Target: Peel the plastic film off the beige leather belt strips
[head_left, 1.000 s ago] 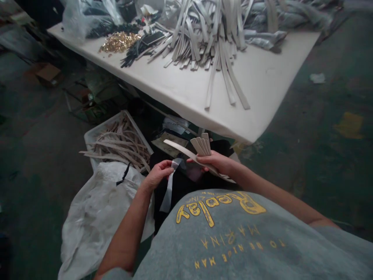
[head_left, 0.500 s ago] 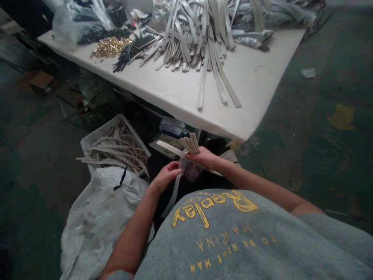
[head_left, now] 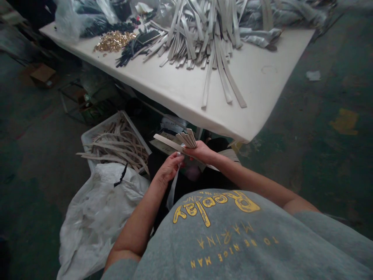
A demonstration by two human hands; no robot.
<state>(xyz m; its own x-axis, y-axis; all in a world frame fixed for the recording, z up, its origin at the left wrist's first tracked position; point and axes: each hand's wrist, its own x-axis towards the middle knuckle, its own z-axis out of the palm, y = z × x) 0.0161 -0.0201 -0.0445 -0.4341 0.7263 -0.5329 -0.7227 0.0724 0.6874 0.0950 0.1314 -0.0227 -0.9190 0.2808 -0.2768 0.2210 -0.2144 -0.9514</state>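
My right hand point(head_left: 203, 152) is closed around a fan of several flat beige straps point(head_left: 186, 139), over my lap. One longer strap point(head_left: 167, 142) sticks out of that hand toward the left. My left hand point(head_left: 171, 165) pinches a thin, pale translucent strip point(head_left: 174, 186) just below the straps. The strip hangs down from the fingers toward my shirt. Where its upper end meets the straps is hidden by my fingers. Both hands are close together, nearly touching.
A white table point(head_left: 262, 93) ahead bears a heap of silvery-grey straps point(head_left: 201, 35), gold metal pieces point(head_left: 115, 41) and dark strips point(head_left: 129, 50). To the left are a plastic bin point(head_left: 87, 140) of loose beige strips and a white sack point(head_left: 96, 217). A cardboard box point(head_left: 42, 74) lies farther off.
My left hand has moved up, closer to the straps in my right hand, raising the translucent strip with it. The straps have shifted slightly left and up.
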